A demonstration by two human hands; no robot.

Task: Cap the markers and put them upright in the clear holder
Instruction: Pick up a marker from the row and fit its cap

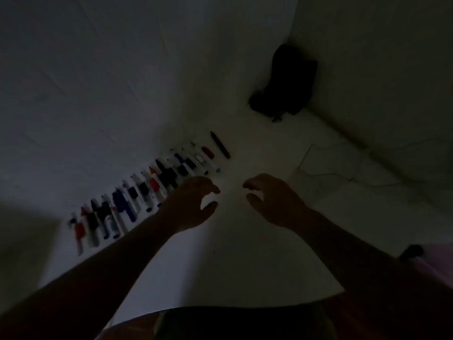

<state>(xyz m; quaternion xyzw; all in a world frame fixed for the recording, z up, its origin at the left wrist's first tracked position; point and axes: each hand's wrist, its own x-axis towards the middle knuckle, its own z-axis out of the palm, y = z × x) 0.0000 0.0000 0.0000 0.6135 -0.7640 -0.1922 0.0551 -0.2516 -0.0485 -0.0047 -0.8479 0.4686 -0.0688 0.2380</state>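
Observation:
The scene is very dark. A long diagonal row of markers (144,190) with black, red and blue parts lies on a white table (232,253), running from lower left to upper right. One dark marker (220,144) lies apart at the row's far end. My left hand (193,204) hovers just right of the row's middle, fingers curled apart, holding nothing. My right hand (272,200) hovers to its right, fingers also apart and empty. A faint clear box outline, possibly the clear holder (326,163), shows right of the hands.
A dark bag-like object (285,82) rests in the far corner against the wall. A small dark item (413,251) sits at the right edge. The table's near edge (220,306) runs just in front of my body.

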